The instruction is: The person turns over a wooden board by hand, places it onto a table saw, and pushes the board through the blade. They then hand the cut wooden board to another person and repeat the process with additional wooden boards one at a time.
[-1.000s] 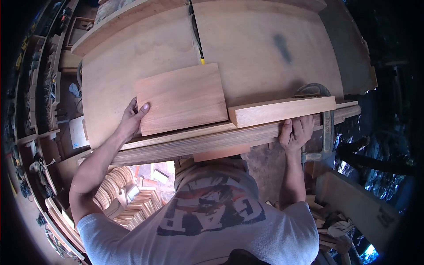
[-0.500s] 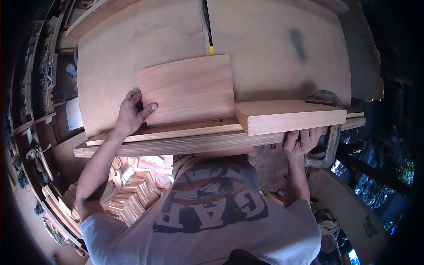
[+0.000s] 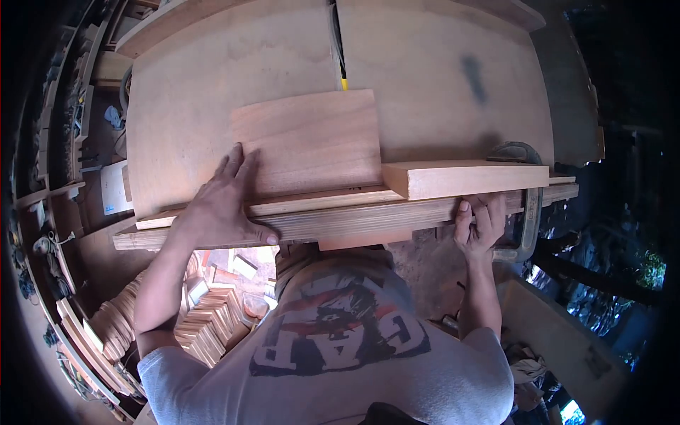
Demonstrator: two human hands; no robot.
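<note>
A flat wooden board (image 3: 312, 142) lies on the workbench top, its front edge against a thin wooden strip (image 3: 319, 203). My left hand (image 3: 223, 198) rests spread at the board's left end: fingertips touch its surface and the thumb reaches over the bench's front edge (image 3: 319, 225). To the right, a thick wooden block (image 3: 474, 181) lies along the strip, beside a metal C-clamp (image 3: 533, 205) that grips the bench edge. My right hand (image 3: 483, 225) is below the block, its bent fingers on the bench's front edge; what its palm faces is hidden.
A black bar with a yellow end (image 3: 343, 81) lies in the slot beyond the board. A raised wooden rail (image 3: 184, 25) borders the far side of the bench. Stacked wood pieces (image 3: 212, 319) stand on the floor at lower left, near shelving (image 3: 49, 163) with tools.
My left hand has shifted from gripping the board's left edge to lying spread over its corner and the bench edge. The board has moved slightly right in view. The right hand stays at the edge.
</note>
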